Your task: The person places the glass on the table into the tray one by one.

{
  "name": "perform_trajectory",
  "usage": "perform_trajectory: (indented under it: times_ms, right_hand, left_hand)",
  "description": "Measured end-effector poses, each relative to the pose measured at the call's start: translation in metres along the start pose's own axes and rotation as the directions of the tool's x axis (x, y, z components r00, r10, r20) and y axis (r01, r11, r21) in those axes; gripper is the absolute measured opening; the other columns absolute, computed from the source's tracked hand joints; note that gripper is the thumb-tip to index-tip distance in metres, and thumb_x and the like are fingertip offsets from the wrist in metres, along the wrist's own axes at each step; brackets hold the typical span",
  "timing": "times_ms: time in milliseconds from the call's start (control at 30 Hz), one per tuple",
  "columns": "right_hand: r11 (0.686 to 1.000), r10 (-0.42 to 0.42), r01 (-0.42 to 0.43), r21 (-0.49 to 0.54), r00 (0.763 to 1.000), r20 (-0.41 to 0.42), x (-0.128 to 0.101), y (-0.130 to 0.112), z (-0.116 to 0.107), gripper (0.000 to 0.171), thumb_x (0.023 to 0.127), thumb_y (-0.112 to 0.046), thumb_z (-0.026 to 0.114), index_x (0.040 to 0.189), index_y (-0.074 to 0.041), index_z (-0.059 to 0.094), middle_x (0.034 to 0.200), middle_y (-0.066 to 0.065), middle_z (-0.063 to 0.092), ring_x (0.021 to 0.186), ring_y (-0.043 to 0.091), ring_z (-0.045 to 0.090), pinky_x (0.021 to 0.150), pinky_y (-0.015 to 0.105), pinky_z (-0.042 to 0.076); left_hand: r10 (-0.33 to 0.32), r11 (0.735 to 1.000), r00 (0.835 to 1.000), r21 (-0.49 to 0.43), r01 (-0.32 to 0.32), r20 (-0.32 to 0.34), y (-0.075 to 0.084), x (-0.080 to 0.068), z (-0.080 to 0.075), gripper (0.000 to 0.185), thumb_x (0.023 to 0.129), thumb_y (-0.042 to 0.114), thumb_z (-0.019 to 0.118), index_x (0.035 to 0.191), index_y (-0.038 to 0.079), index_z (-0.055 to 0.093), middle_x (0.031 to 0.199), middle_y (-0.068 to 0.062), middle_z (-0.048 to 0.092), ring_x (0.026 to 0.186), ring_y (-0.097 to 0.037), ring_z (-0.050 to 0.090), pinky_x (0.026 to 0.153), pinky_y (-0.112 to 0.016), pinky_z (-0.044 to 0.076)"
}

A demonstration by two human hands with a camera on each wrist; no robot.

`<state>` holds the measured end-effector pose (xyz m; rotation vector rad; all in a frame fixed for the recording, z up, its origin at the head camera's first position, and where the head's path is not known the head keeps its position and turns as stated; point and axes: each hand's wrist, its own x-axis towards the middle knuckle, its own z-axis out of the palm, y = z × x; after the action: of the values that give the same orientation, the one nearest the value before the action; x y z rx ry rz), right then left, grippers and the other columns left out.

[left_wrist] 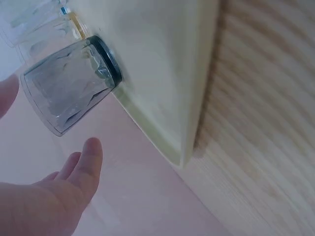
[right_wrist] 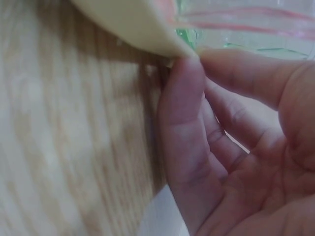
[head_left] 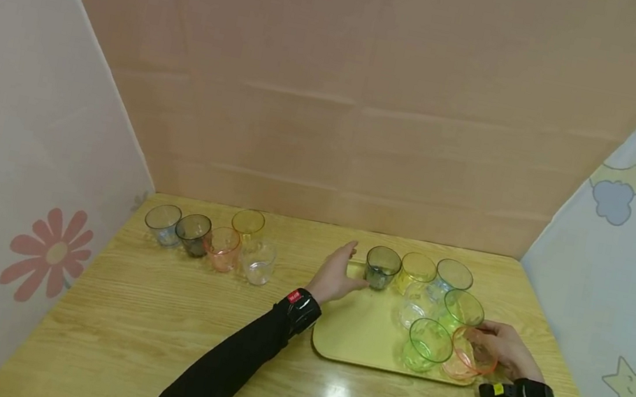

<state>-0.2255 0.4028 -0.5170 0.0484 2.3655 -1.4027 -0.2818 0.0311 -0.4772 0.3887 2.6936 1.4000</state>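
A pale yellow tray (head_left: pixel 352 332) holds several glass cups. My left hand (head_left: pixel 338 277) is beside the dark grey cup (head_left: pixel 380 270) at the tray's back. In the left wrist view, the fingers are spread around that cup (left_wrist: pixel 71 86) with gaps between. My right hand (head_left: pixel 504 348) is at the tray's right edge, beside an orange-red cup (head_left: pixel 459 365). Up close, its thumb and a finger (right_wrist: pixel 182 118) pinch the tray's rim (right_wrist: pixel 142 29). Also on the tray are yellow (head_left: pixel 416 273), blue (head_left: pixel 454 276), clear (head_left: pixel 415 308) and two green cups (head_left: pixel 426 345).
On the table's left stand several more cups: blue (head_left: pixel 163 226), dark grey (head_left: pixel 193 235), orange-red (head_left: pixel 222 250), yellow (head_left: pixel 248 223) and clear (head_left: pixel 259 265). A brown wall (head_left: pixel 356 127) rises behind the wooden table (head_left: pixel 140 337), with patterned panels at both sides.
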Motion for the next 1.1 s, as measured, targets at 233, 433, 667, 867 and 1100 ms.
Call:
perform_trajectory:
  times_ms: [233,433,667,867,1100]
  right_hand:
    - [0.997,-0.007,0.005,-0.078,1.0,-0.028,-0.002,-0.001,0.001,0.047,0.1,-0.025,0.057,0.125,0.014,0.05,0.104,0.018,0.062,0.082,0.019,0.059,0.069,0.035,0.051]
    - [0.999,-0.007,0.007,-0.043,1.0,-0.007,-0.002,-0.003,0.001,0.041,0.1,-0.022,0.056,0.121,0.013,0.052,0.093,0.013,0.059,0.073,0.019,0.053,0.062,0.036,0.046]
    - [0.999,0.009,-0.011,-0.052,1.0,-0.022,-0.002,-0.001,0.0,0.045,0.1,-0.024,0.057,0.125,0.013,0.051,0.096,0.009,0.061,0.075,0.016,0.054,0.063,0.033,0.047]
    - [1.0,0.011,-0.011,-0.009,1.0,-0.01,-0.002,0.0,0.002,0.043,0.1,-0.022,0.057,0.125,0.013,0.051,0.092,0.009,0.06,0.07,0.015,0.052,0.061,0.034,0.045]
    - [0.999,0.02,-0.021,-0.04,1.0,-0.016,-0.001,-0.002,0.0,0.044,0.101,-0.024,0.056,0.124,0.013,0.051,0.094,0.01,0.06,0.072,0.015,0.053,0.062,0.034,0.047]
  left_hand:
    - [0.034,0.999,0.998,-0.033,-0.035,-0.055,-0.008,-0.015,-0.012,0.077,0.088,0.019,0.075,0.15,0.002,0.033,0.144,-0.018,0.049,0.132,-0.033,0.049,0.105,-0.043,0.045]
    - [0.035,0.988,0.993,-0.146,-0.05,-0.109,-0.019,-0.027,-0.026,0.071,0.089,0.016,0.073,0.148,-0.001,0.037,0.14,-0.019,0.052,0.13,-0.032,0.051,0.108,-0.04,0.044]
    - [0.009,0.981,0.99,-0.191,-0.036,-0.141,-0.031,-0.037,-0.042,0.068,0.088,0.013,0.073,0.146,-0.001,0.04,0.139,-0.019,0.053,0.128,-0.032,0.053,0.107,-0.043,0.044]
    - [0.008,0.962,0.983,-0.268,-0.058,-0.185,-0.043,-0.048,-0.06,0.066,0.089,0.01,0.073,0.146,0.0,0.041,0.137,-0.023,0.053,0.126,-0.034,0.054,0.106,-0.044,0.045]
    - [0.029,0.941,0.958,-0.316,-0.123,-0.286,-0.057,-0.062,-0.084,0.058,0.088,0.008,0.073,0.14,-0.002,0.048,0.129,-0.023,0.057,0.12,-0.038,0.057,0.103,-0.048,0.047]
